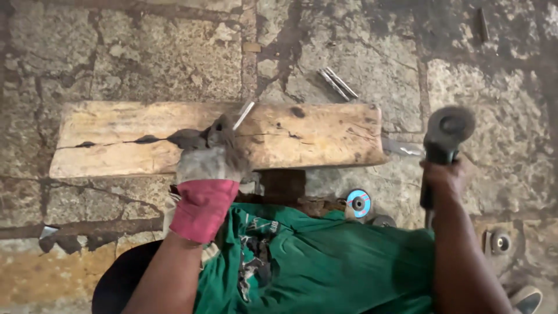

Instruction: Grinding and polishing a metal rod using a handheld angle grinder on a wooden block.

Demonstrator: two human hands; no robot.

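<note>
Both hands (210,152) (444,177) clenched, arms extended

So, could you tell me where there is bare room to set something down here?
The wooden block is bare left of the gloved left hand, and right of it to its end. Stone floor beyond is open. Crowded: discs near the right hand holding the grinder.

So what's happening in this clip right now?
A person in green clothing works over a stone floor. The gloved left hand pins a thin metal rod onto a cracked, weathered wooden block. The bare right hand has its grip around a dark angle grinder, held off to the block's right end, not touching the rod. A spare blue grinding disc and two more metal rods lie on the floor.
</note>
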